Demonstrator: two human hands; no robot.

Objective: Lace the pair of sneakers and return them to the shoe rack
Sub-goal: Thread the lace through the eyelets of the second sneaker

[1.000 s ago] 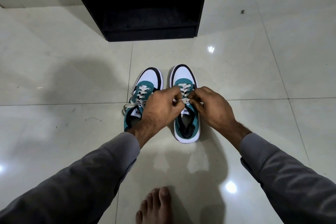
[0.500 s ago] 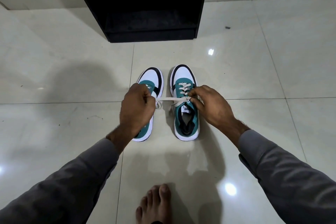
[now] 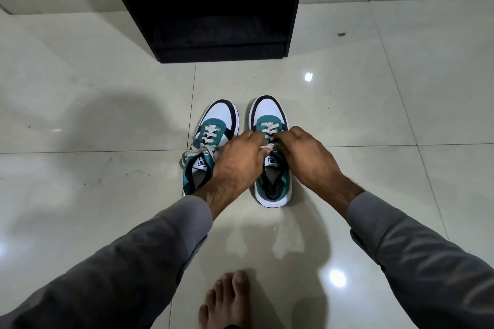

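I'm looking down at a wide floor (image 3: 80,104) of glossy pale tiles, ceiling lights glinting off it. At the top sits the shoe rack (image 3: 213,8), black and open-fronted, its bottom shelf dark and bare as far as I can make out, well apart from the shoes. Two grey sleeves come in from the bottom corners, the left sleeve (image 3: 120,262) and the right sleeve (image 3: 427,262), both arms reaching forward. A bare foot (image 3: 227,302) shows at the bottom edge, toes pointing up the frame.

The pair of sneakers stands on the floor side by side in the centre, toes aimed at the rack, teal and white with black trim. The left sneaker (image 3: 216,125) is laced, its bow loops trailing off the outer side, and its heel is hidden behind my left wrist. The right sneaker (image 3: 272,184) has its heel collar in plain sight.

Now the hands, both over the right sneaker's tongue. The left hand (image 3: 240,157) is curled in tight, fingers pinched on the lace (image 3: 268,147). The right hand (image 3: 302,157) is curled the same way, knuckles up, fingertips tucked under and gripping the lace from the other side. The two hands nearly meet, only a short stretch of off-white lace showing between them, just above the tongue label.
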